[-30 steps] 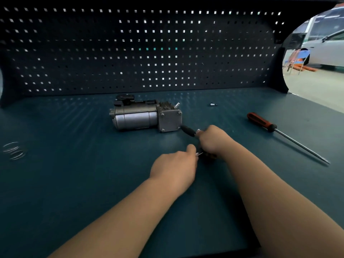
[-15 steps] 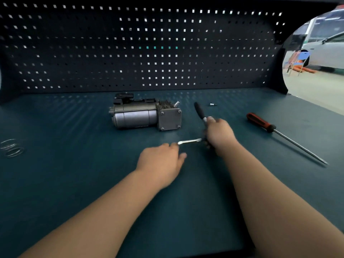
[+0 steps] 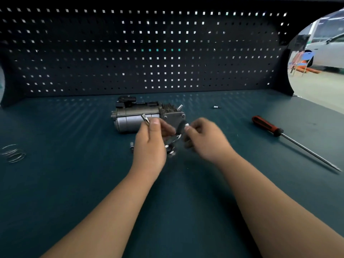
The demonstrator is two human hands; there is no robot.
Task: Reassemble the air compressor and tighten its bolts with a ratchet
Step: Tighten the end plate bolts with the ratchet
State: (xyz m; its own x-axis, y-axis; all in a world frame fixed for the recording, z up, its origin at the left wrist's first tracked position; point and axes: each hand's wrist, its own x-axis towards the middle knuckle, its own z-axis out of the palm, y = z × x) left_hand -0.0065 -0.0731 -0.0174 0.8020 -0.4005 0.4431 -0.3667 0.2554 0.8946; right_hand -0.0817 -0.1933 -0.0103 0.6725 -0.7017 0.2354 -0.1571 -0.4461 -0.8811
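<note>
While right hand [image 3: 204, 141] grips ratchet [image 3: 181, 126], left hand [image 3: 150, 146] pinches metal bit [image 3: 145, 117]

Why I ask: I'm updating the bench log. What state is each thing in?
Air compressor: lying on its side on the bench.
Ratchet: gripped by right hand, blurred.
Small metal piece: pinched in left hand.
Screwdriver: lying flat, untouched.
Loose bolt: lying on bench.
Wire rings: lying on bench.
</note>
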